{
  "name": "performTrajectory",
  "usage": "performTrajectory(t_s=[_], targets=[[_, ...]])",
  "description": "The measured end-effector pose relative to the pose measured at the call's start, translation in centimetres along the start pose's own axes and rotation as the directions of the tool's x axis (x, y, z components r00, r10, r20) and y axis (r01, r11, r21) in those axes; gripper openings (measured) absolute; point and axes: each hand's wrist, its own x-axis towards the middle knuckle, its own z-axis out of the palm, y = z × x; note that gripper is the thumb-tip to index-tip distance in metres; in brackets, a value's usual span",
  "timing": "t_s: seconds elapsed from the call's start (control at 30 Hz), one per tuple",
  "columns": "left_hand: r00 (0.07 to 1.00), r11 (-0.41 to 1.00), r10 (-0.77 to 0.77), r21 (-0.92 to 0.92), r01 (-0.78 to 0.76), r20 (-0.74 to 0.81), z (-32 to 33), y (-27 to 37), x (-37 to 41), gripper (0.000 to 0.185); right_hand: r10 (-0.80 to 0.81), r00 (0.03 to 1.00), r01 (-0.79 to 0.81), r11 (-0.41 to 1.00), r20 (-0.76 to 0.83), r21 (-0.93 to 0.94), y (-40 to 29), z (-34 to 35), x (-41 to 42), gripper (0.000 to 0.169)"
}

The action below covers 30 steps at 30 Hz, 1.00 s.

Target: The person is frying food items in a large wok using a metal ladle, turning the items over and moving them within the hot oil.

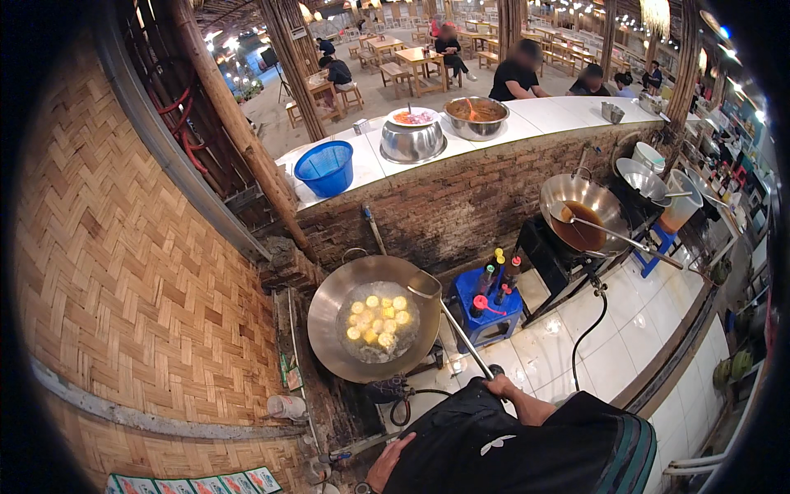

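My right hand grips the end of a long metal wok spatula. The head of that spatula lies over the right rim of a large steel wok. In bubbling liquid inside the wok float several yellow pieces of corn on the cob. My left hand is flat against the front of my black shirt and holds nothing. A blue plastic stool with several sauce bottles stands right of the wok.
A second wok with brown liquid and a ladle sits on a burner to the right. The white-tiled counter carries a blue basket and steel bowls. A gas hose crosses the floor. People sit beyond.
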Motion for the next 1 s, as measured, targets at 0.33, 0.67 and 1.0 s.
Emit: performTrajectory(t_s=[0.33, 0.67, 1.0], targets=[[0.998, 0.998, 0.058, 0.023, -0.058, 0.008, -0.1, -1.2, -0.4, 0.061, -0.012, 1.000, 0.012, 1.000, 0.011, 0.011, 0.2, 0.2, -0.1, 0.069], [0.997, 0.994, 0.081, 0.067, -0.081, 0.007, -0.1, -1.1, -0.7, 0.059, -0.021, 1.000, 0.021, 1.000, 0.020, 0.011, -0.3, 0.2, -0.2, 0.071], [0.999, 0.999, 0.036, -0.024, -0.036, 0.010, 0.4, -3.4, -1.0, 0.067, -0.029, 0.999, 0.029, 1.000, 0.018, 0.006, -0.2, 0.3, 0.1, 0.070]])
